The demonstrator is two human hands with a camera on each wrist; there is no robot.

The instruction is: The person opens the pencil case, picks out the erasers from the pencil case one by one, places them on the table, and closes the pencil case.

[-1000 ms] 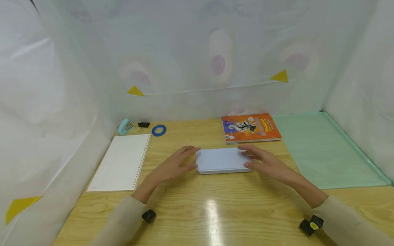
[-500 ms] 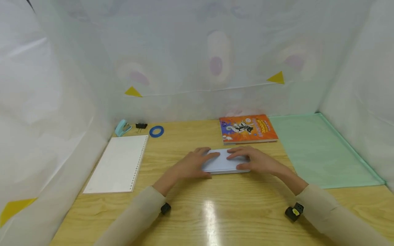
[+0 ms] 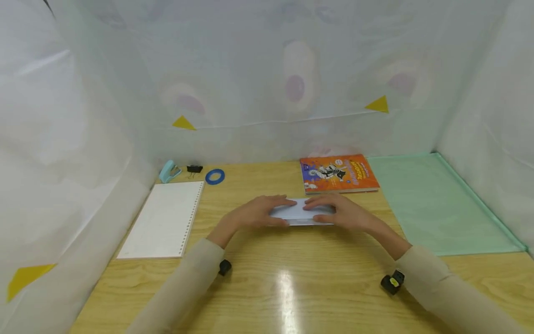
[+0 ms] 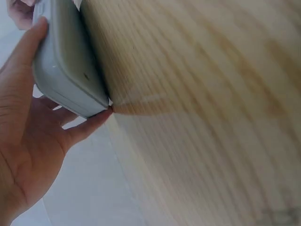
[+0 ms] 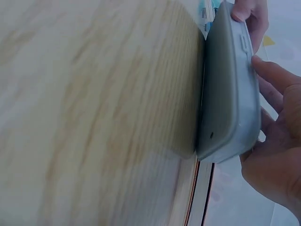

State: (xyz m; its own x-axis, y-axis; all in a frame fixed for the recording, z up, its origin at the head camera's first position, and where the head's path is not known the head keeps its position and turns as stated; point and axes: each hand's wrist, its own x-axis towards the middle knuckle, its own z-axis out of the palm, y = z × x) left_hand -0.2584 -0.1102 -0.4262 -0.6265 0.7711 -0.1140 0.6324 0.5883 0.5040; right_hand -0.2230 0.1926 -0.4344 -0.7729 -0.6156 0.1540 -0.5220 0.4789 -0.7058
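A flat, pale-blue case [image 3: 297, 212] with rounded corners is held between both hands over the middle of the table. My left hand [image 3: 259, 211] grips its left end, thumb on the near side and fingers over the top and far side. At the other end, my right hand [image 3: 349, 214] holds it in the same manner. A small latch shows on the near side of the case [image 5: 228, 94] in the right wrist view. Its underside, visible in both wrist views, is tilted up off the wood. I cannot tell whether the far edge touches the table.
Behind the case lies an orange and purple book [image 3: 340, 174]. A translucent green mat [image 3: 444, 204] covers the right side. At left are a white punched-hole pad [image 3: 163, 220], a light-blue stapler [image 3: 169, 172], a black binder clip [image 3: 194, 169] and a blue tape ring [image 3: 207, 178].
Both hands have come inward from beside the case and taken hold of its ends. The near side of the case has risen and now shows more to the head view.
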